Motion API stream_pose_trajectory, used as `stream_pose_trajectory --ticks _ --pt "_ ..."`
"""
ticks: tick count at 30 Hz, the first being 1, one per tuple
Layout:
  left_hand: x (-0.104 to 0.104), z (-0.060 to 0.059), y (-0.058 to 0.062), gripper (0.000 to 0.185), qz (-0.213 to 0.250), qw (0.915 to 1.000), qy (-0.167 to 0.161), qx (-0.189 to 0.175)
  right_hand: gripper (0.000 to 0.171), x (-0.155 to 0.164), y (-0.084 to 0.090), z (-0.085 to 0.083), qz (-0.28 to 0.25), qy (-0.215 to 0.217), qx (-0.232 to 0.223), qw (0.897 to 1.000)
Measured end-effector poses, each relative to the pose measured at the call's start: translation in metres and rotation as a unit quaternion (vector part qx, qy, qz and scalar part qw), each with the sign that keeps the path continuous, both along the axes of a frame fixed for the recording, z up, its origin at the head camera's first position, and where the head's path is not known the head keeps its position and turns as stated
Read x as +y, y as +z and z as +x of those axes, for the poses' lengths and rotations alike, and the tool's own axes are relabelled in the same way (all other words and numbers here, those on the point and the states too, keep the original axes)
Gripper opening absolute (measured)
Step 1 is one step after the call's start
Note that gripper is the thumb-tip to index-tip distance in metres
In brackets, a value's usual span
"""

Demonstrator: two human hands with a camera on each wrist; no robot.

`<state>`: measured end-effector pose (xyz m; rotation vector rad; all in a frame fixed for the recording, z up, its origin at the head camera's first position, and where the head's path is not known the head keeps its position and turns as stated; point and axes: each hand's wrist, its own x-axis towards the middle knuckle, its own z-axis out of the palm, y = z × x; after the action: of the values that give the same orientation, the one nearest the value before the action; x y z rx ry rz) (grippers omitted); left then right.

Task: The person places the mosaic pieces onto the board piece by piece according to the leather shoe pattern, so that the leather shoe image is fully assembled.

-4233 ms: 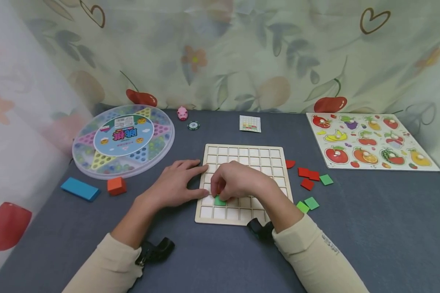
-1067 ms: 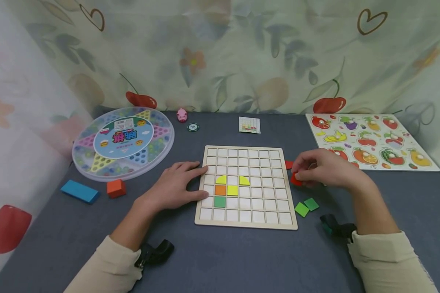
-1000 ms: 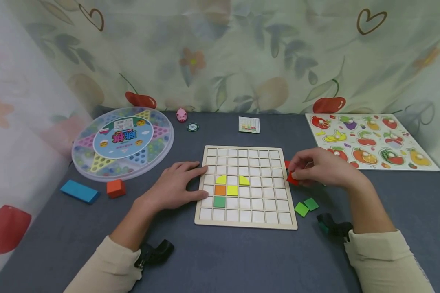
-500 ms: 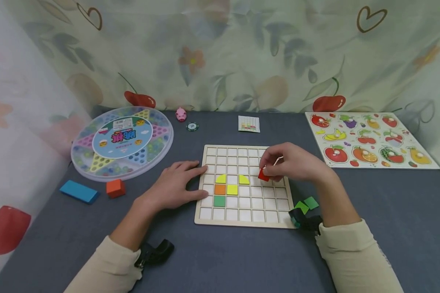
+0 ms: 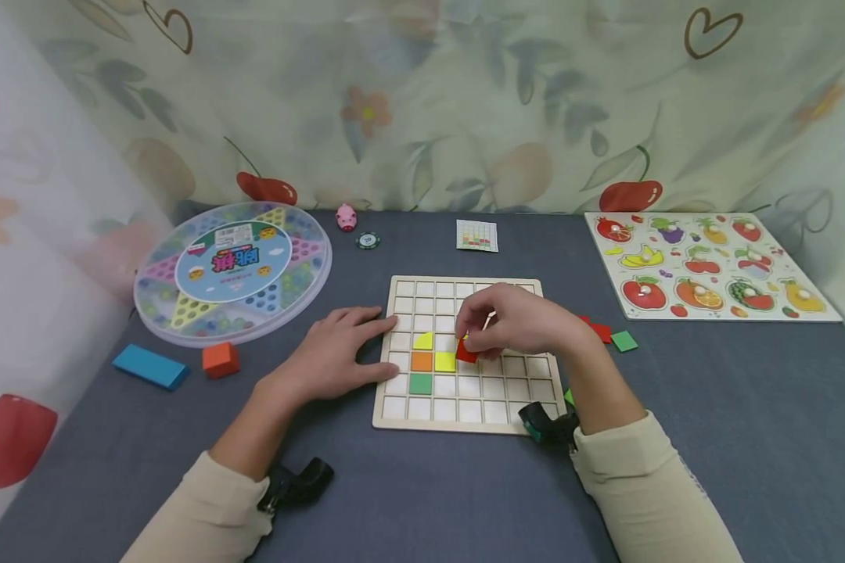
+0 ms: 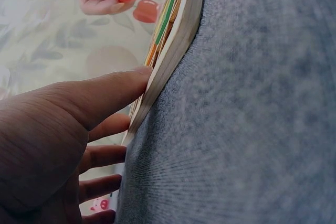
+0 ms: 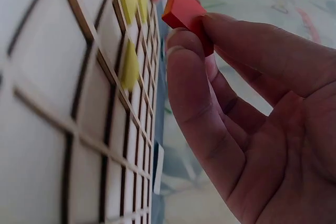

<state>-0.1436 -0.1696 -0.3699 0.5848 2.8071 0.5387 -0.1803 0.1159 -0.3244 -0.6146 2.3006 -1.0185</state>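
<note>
**Red tile held over a wooden grid board**

A person's right hand (image 5: 517, 322) pinches a red tile (image 5: 466, 351) between thumb and fingertips, its grip curled tight on the piece just above the middle cells of the wooden grid board (image 5: 528, 422). The right wrist view shows the tile tilted and clear of the board's surface, caught at one end by the fingers (image 7: 195, 82). The left hand (image 5: 334, 353) lies flat with fingers straight and spread, its fingertips pressed against the board's left edge; the grip holds nothing. In the grid, just left of the red tile, sit a yellow square (image 5: 445, 362), an orange square (image 5: 422, 361), a green square (image 5: 420, 383) below that, and a yellow piece with a rounded corner (image 5: 424, 341) above. Loose red and green tiles (image 5: 614, 337) lie on the grey worktop (image 5: 711, 438) to the right of the board. A round marble game in a clear case (image 5: 232, 270) sits at far left, with a blue block (image 5: 151, 366) and an orange block (image 5: 221, 360) near it. A fruit puzzle (image 5: 707, 266) rests at far right, and a small pattern card (image 5: 477, 235) lies beyond the board.
</note>
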Motion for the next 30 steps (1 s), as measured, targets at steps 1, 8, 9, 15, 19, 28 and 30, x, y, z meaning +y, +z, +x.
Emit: stream_pose_trajectory --ticks 1,8,9,15,19,28,30 --pt "0.000 0.000 0.000 0.078 0.001 1.0000 0.000 -0.001 0.011 -0.003 -0.001 0.001 0.001 0.004 -0.005 1.000" --pt "-0.001 0.000 0.000 0.077 0.003 1.0000 -0.004 -0.001 0.012 -0.022 -0.005 0.003 0.006 0.054 -0.012 0.998" --pt "-0.001 0.000 0.000 0.077 0.004 1.0000 -0.005 -0.001 0.013 -0.024 -0.005 0.003 0.009 0.058 -0.013 0.998" --pt "0.000 0.000 0.001 0.076 0.007 0.9999 -0.008 0.000 0.016 -0.034 -0.008 0.006 0.034 0.072 -0.014 0.997" --pt "0.000 -0.001 0.000 0.077 0.007 1.0000 -0.007 0.001 0.016 -0.038 -0.008 0.009 0.049 0.076 -0.009 0.996" --pt "-0.001 -0.001 0.000 0.076 0.009 0.9999 -0.006 0.004 0.015 -0.045 -0.008 0.014 0.101 0.070 0.019 0.992" --pt "-0.001 0.000 0.000 0.076 0.009 0.9999 -0.005 0.004 0.016 -0.046 -0.008 0.015 0.104 0.068 0.021 0.992"
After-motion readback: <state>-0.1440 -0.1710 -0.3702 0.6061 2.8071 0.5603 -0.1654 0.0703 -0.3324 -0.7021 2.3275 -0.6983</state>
